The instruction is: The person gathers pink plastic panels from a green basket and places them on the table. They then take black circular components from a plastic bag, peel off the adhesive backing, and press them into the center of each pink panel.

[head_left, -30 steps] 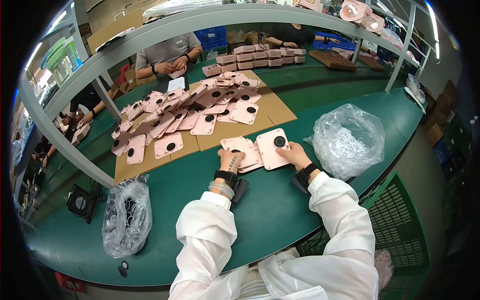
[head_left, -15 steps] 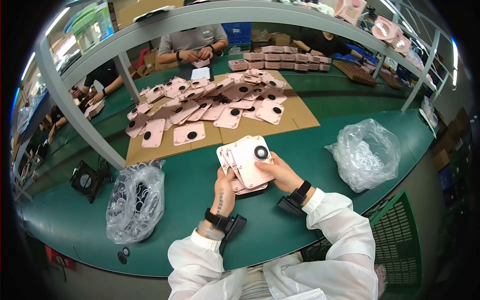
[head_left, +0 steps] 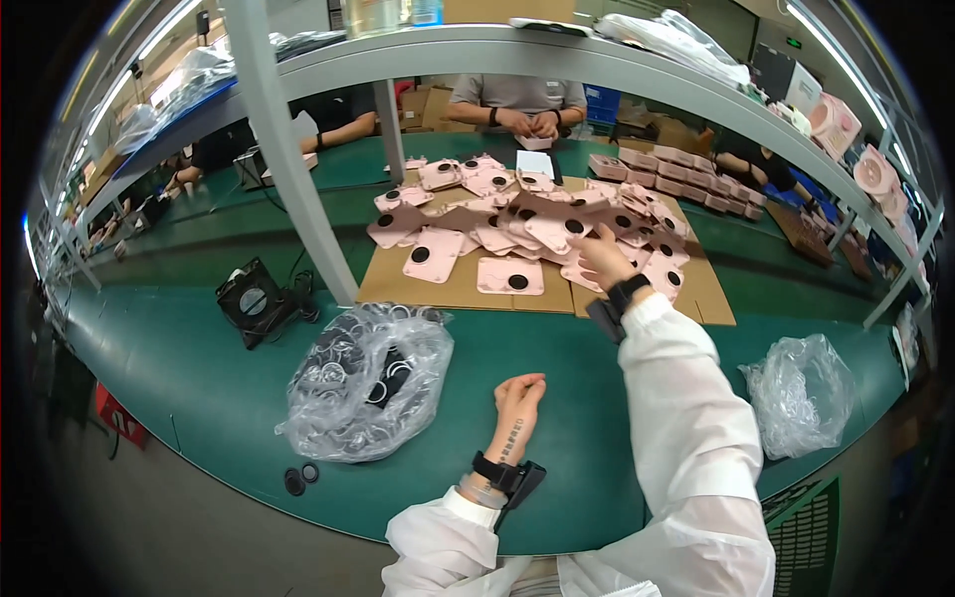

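Note:
A heap of pink plastic panels (head_left: pixel 432 255), each with a round black disc, lies on flattened cardboard (head_left: pixel 388 288) beyond the green table's near strip. My right hand (head_left: pixel 605 261) reaches to the heap's near side, beside the edge of a tilted panel (head_left: pixel 553 231). Its fingers are spread, and contact with the panel is hard to judge. Over the table nearer to me, my left hand (head_left: pixel 517 403) is loosely closed, fingers curled in, with nothing visible in it. Left of it sits a clear plastic bag (head_left: pixel 368 398) of black parts and white rings.
Two loose black discs (head_left: pixel 295 482) lie near the front edge. A small black device (head_left: pixel 254 300) stands at left, a bag of white pieces (head_left: pixel 801 396) at right. A grey shelf frame (head_left: pixel 288 169) crosses above. Across the table, a person's hands (head_left: pixel 529 124) work.
The stacked pink panels have left both hands. My right hand has moved forward to the heap; my left hand stays near the front, fingers curled. The view has turned left.

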`<action>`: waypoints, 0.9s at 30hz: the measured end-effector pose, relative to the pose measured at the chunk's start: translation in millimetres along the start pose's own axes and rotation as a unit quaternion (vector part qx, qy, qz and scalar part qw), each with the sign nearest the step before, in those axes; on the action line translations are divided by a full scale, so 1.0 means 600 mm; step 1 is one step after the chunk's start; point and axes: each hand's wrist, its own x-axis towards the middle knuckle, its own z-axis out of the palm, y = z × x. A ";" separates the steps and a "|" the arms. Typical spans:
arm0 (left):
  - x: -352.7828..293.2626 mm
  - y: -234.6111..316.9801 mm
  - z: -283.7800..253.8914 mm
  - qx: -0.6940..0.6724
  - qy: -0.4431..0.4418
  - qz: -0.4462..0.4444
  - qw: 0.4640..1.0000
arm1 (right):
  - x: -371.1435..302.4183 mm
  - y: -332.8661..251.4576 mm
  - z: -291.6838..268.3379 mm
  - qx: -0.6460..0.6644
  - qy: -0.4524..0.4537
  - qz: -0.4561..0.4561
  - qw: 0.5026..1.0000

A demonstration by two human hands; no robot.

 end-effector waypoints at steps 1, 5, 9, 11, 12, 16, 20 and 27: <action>-0.005 0.006 0.017 0.020 0.019 0.001 1.000 | -0.015 0.011 -0.033 0.017 -0.094 -0.019 0.995; 0.021 -0.031 0.015 0.086 0.029 0.001 0.996 | -0.239 -0.008 -0.154 0.043 -0.305 0.057 0.950; 0.013 0.038 0.025 -0.029 -0.049 -0.001 0.998 | -0.500 -0.014 -0.285 0.104 -0.191 0.080 0.973; -0.021 0.110 0.056 -0.058 -0.235 0.018 0.970 | -0.634 0.013 -0.341 0.089 -0.139 0.030 0.986; -0.048 0.171 0.072 -0.066 -0.363 0.013 0.929 | -0.702 0.024 -0.367 0.054 -0.141 -0.025 0.988; -0.139 0.293 0.082 -0.161 -0.858 0.208 0.442 | -0.955 0.046 -0.418 -0.023 -0.064 -0.078 0.995; -0.220 0.282 0.070 -0.159 -0.965 0.062 0.196 | -1.126 0.112 -0.425 0.058 0.275 -0.105 0.954; -0.309 0.322 0.136 -0.092 -0.959 0.104 0.245 | -1.208 0.224 -0.599 0.067 0.451 0.027 0.890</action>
